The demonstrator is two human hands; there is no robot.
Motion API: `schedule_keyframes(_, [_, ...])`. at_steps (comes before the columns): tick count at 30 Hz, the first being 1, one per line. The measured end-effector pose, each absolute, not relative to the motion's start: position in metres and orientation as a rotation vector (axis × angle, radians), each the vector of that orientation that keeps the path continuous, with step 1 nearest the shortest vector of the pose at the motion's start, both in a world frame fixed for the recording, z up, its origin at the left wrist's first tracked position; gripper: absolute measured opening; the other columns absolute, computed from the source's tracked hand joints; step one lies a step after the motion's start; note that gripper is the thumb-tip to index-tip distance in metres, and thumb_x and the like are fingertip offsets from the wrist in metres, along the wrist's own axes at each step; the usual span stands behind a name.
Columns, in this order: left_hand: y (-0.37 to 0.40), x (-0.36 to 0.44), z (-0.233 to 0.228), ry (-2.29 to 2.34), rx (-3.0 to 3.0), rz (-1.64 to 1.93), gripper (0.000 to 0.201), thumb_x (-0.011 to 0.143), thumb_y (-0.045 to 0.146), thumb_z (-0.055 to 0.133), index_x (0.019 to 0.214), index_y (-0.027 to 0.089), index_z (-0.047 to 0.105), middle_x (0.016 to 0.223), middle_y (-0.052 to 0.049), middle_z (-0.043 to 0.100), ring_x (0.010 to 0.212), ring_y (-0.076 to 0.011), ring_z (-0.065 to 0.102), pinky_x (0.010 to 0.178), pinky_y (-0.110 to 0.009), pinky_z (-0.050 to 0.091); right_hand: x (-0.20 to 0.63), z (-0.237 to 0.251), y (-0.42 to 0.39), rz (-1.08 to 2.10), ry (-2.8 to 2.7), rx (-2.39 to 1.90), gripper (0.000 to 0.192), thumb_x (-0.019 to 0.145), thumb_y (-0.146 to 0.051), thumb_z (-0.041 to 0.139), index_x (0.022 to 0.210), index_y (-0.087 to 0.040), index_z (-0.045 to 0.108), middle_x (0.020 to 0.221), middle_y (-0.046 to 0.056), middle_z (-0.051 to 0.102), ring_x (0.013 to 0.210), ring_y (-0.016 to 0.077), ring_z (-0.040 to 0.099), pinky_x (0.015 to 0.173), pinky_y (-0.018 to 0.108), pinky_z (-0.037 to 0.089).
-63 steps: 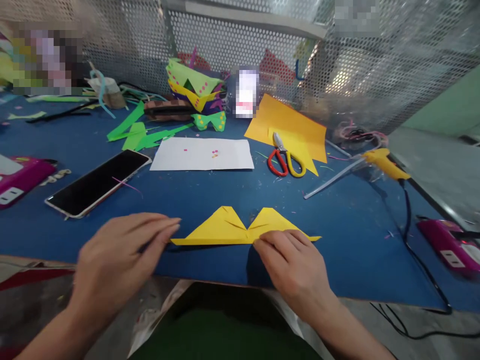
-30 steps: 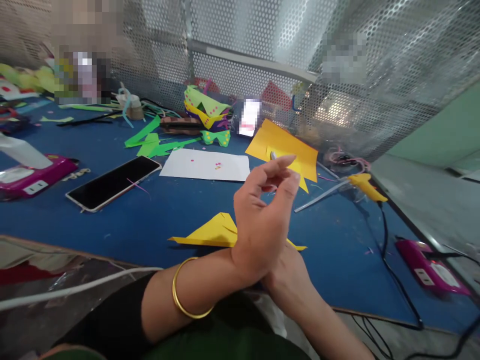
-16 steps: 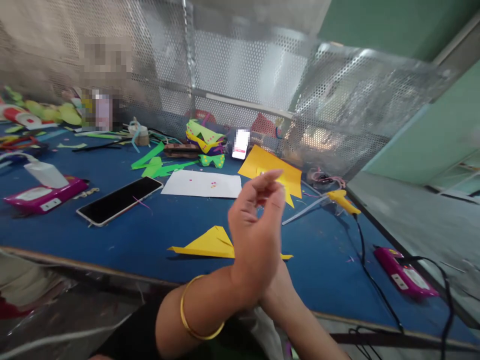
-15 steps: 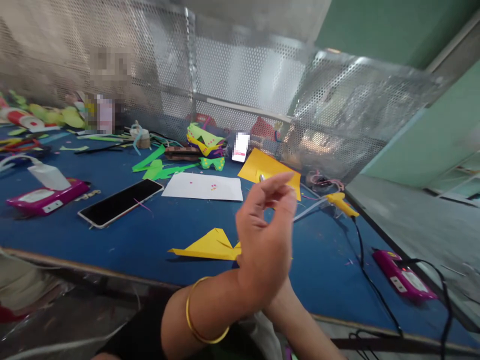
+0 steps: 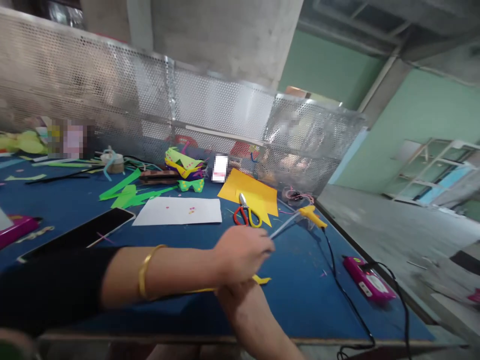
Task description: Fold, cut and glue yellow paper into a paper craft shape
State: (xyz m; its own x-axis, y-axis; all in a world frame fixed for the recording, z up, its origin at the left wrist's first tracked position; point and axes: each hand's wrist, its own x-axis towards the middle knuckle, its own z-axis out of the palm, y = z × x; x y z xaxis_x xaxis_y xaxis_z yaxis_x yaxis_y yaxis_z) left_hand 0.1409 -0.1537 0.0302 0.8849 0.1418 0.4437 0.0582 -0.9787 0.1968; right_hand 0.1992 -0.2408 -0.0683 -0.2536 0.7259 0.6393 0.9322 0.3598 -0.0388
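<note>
My left hand (image 5: 243,254), with a gold bangle (image 5: 144,272) on its forearm, reaches rightward across my right wrist. Its fingers are curled, and what is in them, if anything, is hidden. The fingertips overlap the near end of a pale glue stick (image 5: 285,225) that runs to a yellow glue gun (image 5: 312,216); contact is unclear. My right hand (image 5: 233,292) lies below the left one, its fingers hidden. Folded yellow paper (image 5: 262,280) shows beside and beneath my hands. Red-and-yellow-handled scissors (image 5: 247,216) rest just beyond them, partly on an orange-yellow sheet (image 5: 243,187).
A white sheet (image 5: 180,211) with small scraps lies mid-table, near a dark phone (image 5: 78,232). Green strips (image 5: 127,195) and paper masks (image 5: 183,162) sit farther back by a lit phone (image 5: 219,168). At right, a cable crosses toward a magenta power strip (image 5: 369,280).
My left hand has come down from a raised pose and stretched rightward over my right wrist. The view has tilted up and turned right, and the scissors are now uncovered.
</note>
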Motion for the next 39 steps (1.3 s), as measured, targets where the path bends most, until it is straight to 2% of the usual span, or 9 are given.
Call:
schedule_keyframes(3, [-0.128, 0.090, 0.000, 0.317, 2.870, 0.556, 0.016, 0.086, 0.017, 0.054, 0.074, 0.020, 0.065, 0.073, -0.001, 0.066, 0.067, -0.0148, 0.061, 0.057, -0.025, 0.039, 0.200, -0.070, -0.238, -0.646, -2.032, -1.383, 0.033, 0.092, -0.008, 0.038, 0.069, -0.020, 0.059, 0.065, 0.003, 0.060, 0.055, 0.0175, 0.053, 0.050, 0.032, 0.031])
schedule_keyframes(7, [-0.123, 0.037, -0.030, 0.368, 2.788, 0.463, 0.006, 0.080, 0.019, 0.060, 0.075, 0.021, 0.059, 0.071, 0.003, 0.064, 0.061, -0.0130, 0.057, 0.053, -0.024, 0.037, 0.198, -0.076, -0.236, -0.681, -2.010, -1.395, 0.042, 0.099, -0.015, 0.030, 0.064, -0.021, 0.053, 0.060, 0.000, 0.055, 0.051, 0.0147, 0.050, 0.049, 0.031, 0.029])
schedule_keyframes(11, [-0.128, 0.020, -0.040, 0.285, 2.908, 0.642, 0.006, 0.076, 0.021, 0.061, 0.079, 0.022, 0.056, 0.080, 0.000, 0.067, 0.067, -0.0168, 0.056, 0.055, -0.028, 0.038, 0.196, -0.083, -0.233, -0.679, -1.893, -1.505, 0.043, 0.098, -0.013, 0.032, 0.059, -0.021, 0.049, 0.052, -0.002, 0.050, 0.046, 0.0121, 0.049, 0.049, 0.029, 0.032])
schedule_keyframes(13, [-0.125, 0.020, -0.042, 0.206, 2.977, 0.718, 0.009, 0.080, 0.016, 0.056, 0.073, 0.022, 0.054, 0.073, 0.001, 0.065, 0.061, -0.0162, 0.053, 0.053, -0.030, 0.035, 0.195, -0.083, -0.232, -0.709, -1.902, -1.507, 0.043, 0.098, -0.012, 0.033, 0.058, -0.021, 0.047, 0.051, -0.002, 0.050, 0.045, 0.0120, 0.048, 0.048, 0.029, 0.032])
schedule_keyframes(17, [-0.119, 0.023, -0.042, 0.131, 3.093, 0.754, 0.024, 0.086, 0.010, 0.050, 0.065, 0.020, 0.051, 0.064, 0.002, 0.060, 0.054, -0.0158, 0.050, 0.050, -0.032, 0.031, 0.195, -0.071, -0.237, -0.639, -2.078, -1.496, 0.039, 0.097, -0.010, 0.034, 0.067, -0.020, 0.056, 0.058, -0.001, 0.055, 0.049, 0.0137, 0.050, 0.050, 0.029, 0.034])
schedule_keyframes(22, [-0.120, 0.019, -0.035, 0.075, 3.150, 0.421, 0.016, 0.086, 0.007, 0.052, 0.076, 0.017, 0.058, 0.073, -0.002, 0.062, 0.064, -0.0191, 0.053, 0.054, -0.033, 0.038, 0.195, -0.050, -0.249, -0.392, -2.245, -1.590, 0.033, 0.099, -0.013, 0.033, 0.090, -0.014, 0.065, 0.075, 0.006, 0.061, 0.068, 0.0190, 0.055, 0.061, 0.032, 0.042])
schedule_keyframes(28, [-0.118, 0.017, -0.032, 0.037, 3.139, 0.258, 0.016, 0.090, 0.010, 0.049, 0.084, 0.016, 0.062, 0.080, -0.005, 0.063, 0.071, -0.0216, 0.056, 0.057, -0.034, 0.043, 0.198, -0.046, -0.252, -0.375, -2.255, -1.597, 0.028, 0.097, -0.011, 0.042, 0.085, -0.014, 0.067, 0.078, 0.007, 0.063, 0.072, 0.0191, 0.056, 0.064, 0.033, 0.043])
schedule_keyframes(34, [-0.117, 0.019, -0.032, -0.096, 3.191, 0.284, 0.019, 0.092, 0.010, 0.046, 0.091, 0.013, 0.065, 0.081, -0.007, 0.064, 0.071, -0.0223, 0.055, 0.057, -0.035, 0.041, 0.197, -0.044, -0.249, -0.399, -2.211, -1.626, 0.025, 0.095, -0.011, 0.046, 0.082, -0.014, 0.067, 0.077, 0.006, 0.065, 0.071, 0.0185, 0.057, 0.063, 0.033, 0.042])
schedule_keyframes(39, [-0.114, 0.023, -0.037, -0.135, 3.183, 0.356, 0.022, 0.093, 0.008, 0.045, 0.084, 0.015, 0.063, 0.076, -0.005, 0.063, 0.069, -0.0201, 0.053, 0.058, -0.035, 0.038, 0.196, -0.043, -0.246, -0.293, -2.117, -1.685, 0.023, 0.095, -0.013, 0.047, 0.084, -0.014, 0.068, 0.078, 0.007, 0.065, 0.075, 0.0189, 0.060, 0.067, 0.033, 0.045])
